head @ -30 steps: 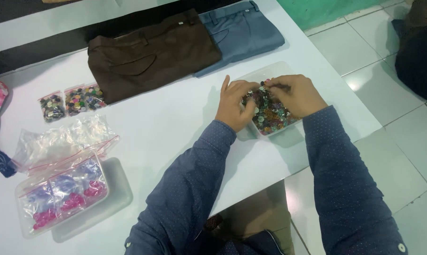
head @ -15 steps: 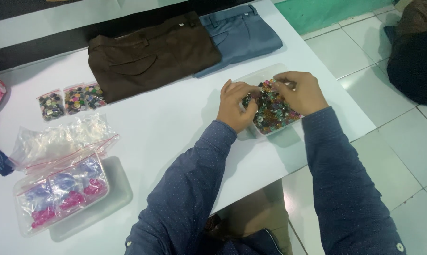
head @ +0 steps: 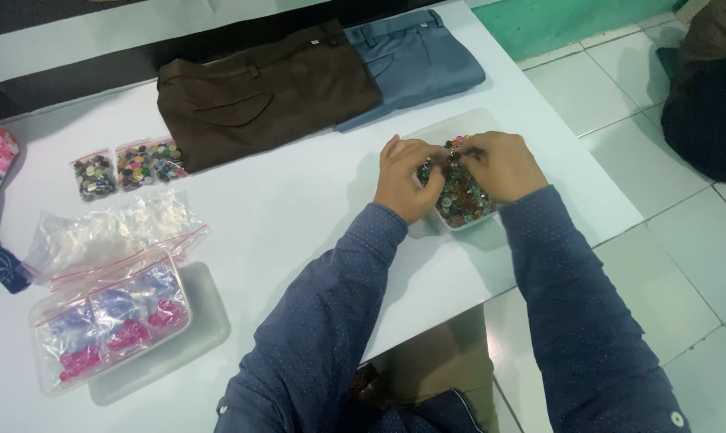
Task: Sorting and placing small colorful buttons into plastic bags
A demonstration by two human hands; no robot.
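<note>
- Tray [head: 427, 132] of mixed buttons [head: 459, 196] sits near the table's right edge; a nudge could spill it.
- Left hand [head: 407, 180] and right hand [head: 499, 164] pinch curled fingertips among the buttons; what they grip is hidden, so one could slip.

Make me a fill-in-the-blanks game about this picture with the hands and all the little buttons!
1. Both hands, the left hand and the right hand, are in a clear box full of mixed ______.
2. The folded brown trousers lie next to folded ______ trousers.
3. The number of small button bags in a row by the brown trousers is ______.
4. The person's sleeves are dark ______.

Missing words: buttons; blue; three; blue
</note>
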